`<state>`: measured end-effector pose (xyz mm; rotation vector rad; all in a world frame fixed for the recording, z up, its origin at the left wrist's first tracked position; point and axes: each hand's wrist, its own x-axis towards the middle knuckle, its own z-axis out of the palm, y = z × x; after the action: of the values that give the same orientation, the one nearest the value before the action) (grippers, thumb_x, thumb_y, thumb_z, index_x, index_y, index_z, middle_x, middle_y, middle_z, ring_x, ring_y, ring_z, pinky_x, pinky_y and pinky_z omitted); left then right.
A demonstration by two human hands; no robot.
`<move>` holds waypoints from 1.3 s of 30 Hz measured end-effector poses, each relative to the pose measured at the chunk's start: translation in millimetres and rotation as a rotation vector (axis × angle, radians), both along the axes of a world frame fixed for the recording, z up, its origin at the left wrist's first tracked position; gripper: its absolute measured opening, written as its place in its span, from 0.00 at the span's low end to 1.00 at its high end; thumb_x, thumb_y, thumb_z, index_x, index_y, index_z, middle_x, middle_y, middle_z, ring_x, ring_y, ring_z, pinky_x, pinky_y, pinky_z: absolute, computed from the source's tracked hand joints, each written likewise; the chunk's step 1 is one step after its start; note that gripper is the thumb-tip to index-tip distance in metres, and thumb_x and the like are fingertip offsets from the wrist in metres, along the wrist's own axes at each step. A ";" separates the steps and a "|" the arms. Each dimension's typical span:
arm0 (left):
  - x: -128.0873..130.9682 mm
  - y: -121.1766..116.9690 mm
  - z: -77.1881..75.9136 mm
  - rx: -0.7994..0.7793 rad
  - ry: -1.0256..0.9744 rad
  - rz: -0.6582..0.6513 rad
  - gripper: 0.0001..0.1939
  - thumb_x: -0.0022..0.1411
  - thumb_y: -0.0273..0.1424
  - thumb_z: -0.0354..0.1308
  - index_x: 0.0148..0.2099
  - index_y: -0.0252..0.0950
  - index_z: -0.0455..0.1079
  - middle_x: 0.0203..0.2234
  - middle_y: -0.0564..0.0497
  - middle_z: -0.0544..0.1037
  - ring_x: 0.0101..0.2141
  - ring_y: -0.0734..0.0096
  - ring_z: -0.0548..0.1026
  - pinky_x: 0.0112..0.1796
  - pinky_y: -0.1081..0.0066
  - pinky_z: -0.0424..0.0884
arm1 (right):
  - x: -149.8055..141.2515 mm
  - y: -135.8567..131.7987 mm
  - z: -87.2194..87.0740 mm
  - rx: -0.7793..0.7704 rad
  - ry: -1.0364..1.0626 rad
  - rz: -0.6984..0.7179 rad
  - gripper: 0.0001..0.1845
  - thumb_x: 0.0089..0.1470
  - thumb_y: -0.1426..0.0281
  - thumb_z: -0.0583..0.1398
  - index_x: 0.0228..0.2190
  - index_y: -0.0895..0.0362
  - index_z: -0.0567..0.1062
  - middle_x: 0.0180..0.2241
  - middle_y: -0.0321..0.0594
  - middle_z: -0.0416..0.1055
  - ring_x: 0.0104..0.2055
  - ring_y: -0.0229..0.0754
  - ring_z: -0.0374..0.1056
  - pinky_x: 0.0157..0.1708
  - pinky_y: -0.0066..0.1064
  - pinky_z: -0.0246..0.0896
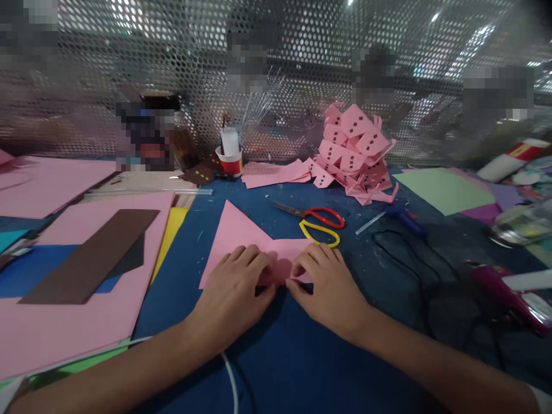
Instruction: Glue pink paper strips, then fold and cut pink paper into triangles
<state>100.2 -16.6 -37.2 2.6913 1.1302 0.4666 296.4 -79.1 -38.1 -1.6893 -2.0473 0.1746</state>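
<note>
On the blue table a sheet of pink paper lies under both hands, its left part a tall triangle and its right part a lower flap. My left hand rests on the paper with curled fingers, its thumb at the lower edge. At that same edge my right hand pinches the paper between thumb and fingers. Just beyond the hands lie scissors with one red and one yellow handle. The paper beneath the palms is hidden.
Pink sheets with a brown strip lie left. Folded pink pieces with dark squares are heaped at the back, near a paper cup. Right are a blue glue gun, its black cord, a magenta tool and a glass jar.
</note>
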 end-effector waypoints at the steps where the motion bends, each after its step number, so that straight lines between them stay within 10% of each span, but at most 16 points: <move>1: 1.5 -0.3 -1.1 0.005 -0.006 0.002 0.08 0.63 0.32 0.58 0.45 0.40 0.69 0.39 0.47 0.74 0.42 0.55 0.71 0.43 0.54 0.70 | -0.7 0.1 -0.2 0.001 -0.005 -0.008 0.06 0.57 0.69 0.64 0.32 0.53 0.70 0.39 0.40 0.71 0.47 0.49 0.65 0.47 0.43 0.57; 39: 2.5 -0.1 -5.3 -0.080 -0.092 0.078 0.10 0.58 0.29 0.57 0.44 0.39 0.68 0.44 0.47 0.74 0.45 0.53 0.68 0.46 0.54 0.66 | 8.2 0.2 3.2 -0.109 0.026 -0.056 0.09 0.51 0.76 0.60 0.35 0.53 0.71 0.42 0.36 0.72 0.48 0.47 0.64 0.47 0.42 0.55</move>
<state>102.8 -16.7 -42.5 2.5371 1.2053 0.5401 304.5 -78.9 -34.8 -1.7976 -2.0018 0.2937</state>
